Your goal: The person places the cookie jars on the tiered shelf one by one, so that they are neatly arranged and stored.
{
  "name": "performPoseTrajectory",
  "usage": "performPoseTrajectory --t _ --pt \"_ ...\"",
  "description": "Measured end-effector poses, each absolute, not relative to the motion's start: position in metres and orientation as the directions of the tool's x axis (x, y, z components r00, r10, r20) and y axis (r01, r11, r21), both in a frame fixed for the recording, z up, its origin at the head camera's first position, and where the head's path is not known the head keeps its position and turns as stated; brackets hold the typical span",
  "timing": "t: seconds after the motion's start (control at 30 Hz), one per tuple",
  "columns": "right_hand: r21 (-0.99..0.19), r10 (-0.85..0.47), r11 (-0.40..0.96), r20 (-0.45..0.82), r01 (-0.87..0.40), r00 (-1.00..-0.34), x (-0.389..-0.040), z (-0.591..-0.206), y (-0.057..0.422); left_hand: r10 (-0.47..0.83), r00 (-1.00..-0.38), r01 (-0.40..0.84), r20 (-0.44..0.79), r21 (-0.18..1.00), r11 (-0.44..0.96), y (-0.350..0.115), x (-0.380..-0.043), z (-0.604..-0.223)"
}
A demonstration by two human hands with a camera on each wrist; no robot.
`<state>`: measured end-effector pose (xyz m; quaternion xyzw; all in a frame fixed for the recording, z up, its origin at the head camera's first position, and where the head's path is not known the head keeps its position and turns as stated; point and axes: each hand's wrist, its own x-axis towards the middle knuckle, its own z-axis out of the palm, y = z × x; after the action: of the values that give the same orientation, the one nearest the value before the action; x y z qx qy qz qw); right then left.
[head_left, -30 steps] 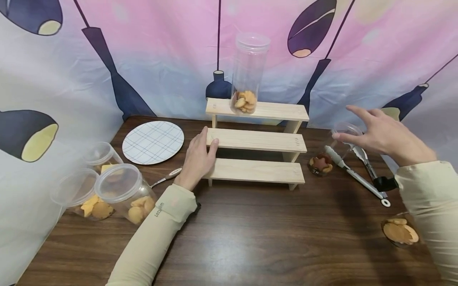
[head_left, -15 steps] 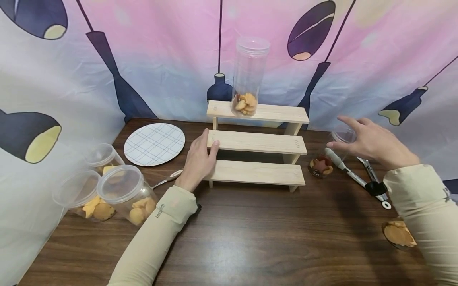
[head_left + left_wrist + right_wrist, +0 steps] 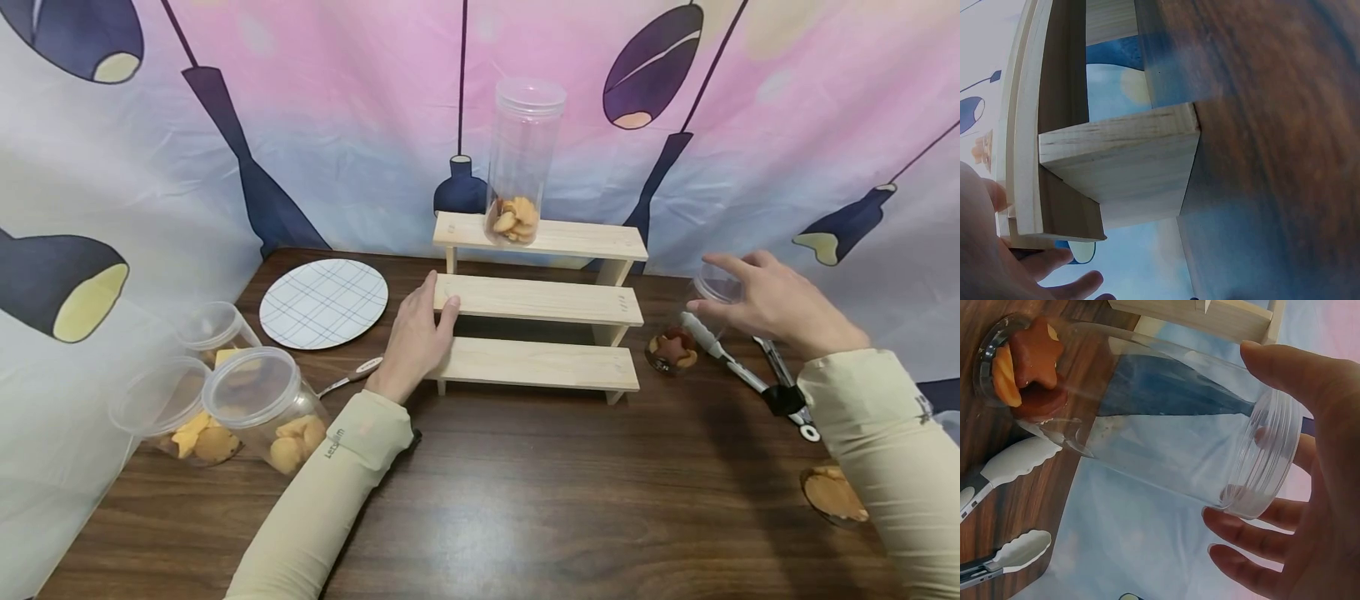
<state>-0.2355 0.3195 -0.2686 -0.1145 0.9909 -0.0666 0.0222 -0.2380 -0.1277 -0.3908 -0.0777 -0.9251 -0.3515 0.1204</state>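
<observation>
My left hand [image 3: 415, 333] grips the left end of a three-tier wooden shelf [image 3: 537, 299], thumb at the front of the middle step. In the left wrist view its fingers [image 3: 1075, 287] wrap around the board's end. My right hand [image 3: 783, 302] is curled round the lid [image 3: 1269, 450] of a tall clear jar [image 3: 1160, 431], which stands on the table right of the shelf. Star-shaped and other cookies [image 3: 1036, 359] lie at the jar's bottom. Another tall clear jar with cookies [image 3: 516, 218] stands on the top step.
Three clear cookie jars [image 3: 251, 387] cluster at the left, near a round checked plate [image 3: 324, 303] and a utensil's handle [image 3: 367, 365]. Tongs [image 3: 746, 375] lie beyond the right jar. Another cookie container [image 3: 834, 493] sits partly under my right sleeve. A printed curtain [image 3: 360, 125] hangs behind the table.
My right hand has come down and to the left, its fingers closing in round the jar's lid. The left hand stays on the shelf.
</observation>
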Motion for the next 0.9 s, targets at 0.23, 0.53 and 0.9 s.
performPoseTrajectory --t 0.23,0.53,0.9 --pt "-0.13 -0.236 0.964 -0.031 -0.23 -0.971 -0.236 -0.268 0.321 0.061 -0.953 0.243 0.296 0.631 0.737 -0.128 -0.239 -0.391" --pt "-0.103 -0.239 0.967 -0.06 -0.232 -0.969 -0.239 -0.255 0.319 0.069 -0.952 0.249 0.297 0.627 0.738 -0.128 -0.239 -0.39" --pt "-0.041 -0.214 0.976 -0.006 -0.214 -0.977 -0.242 -0.231 0.317 0.073 -0.953 0.253 0.295 0.638 0.727 -0.129 -0.238 -0.391"
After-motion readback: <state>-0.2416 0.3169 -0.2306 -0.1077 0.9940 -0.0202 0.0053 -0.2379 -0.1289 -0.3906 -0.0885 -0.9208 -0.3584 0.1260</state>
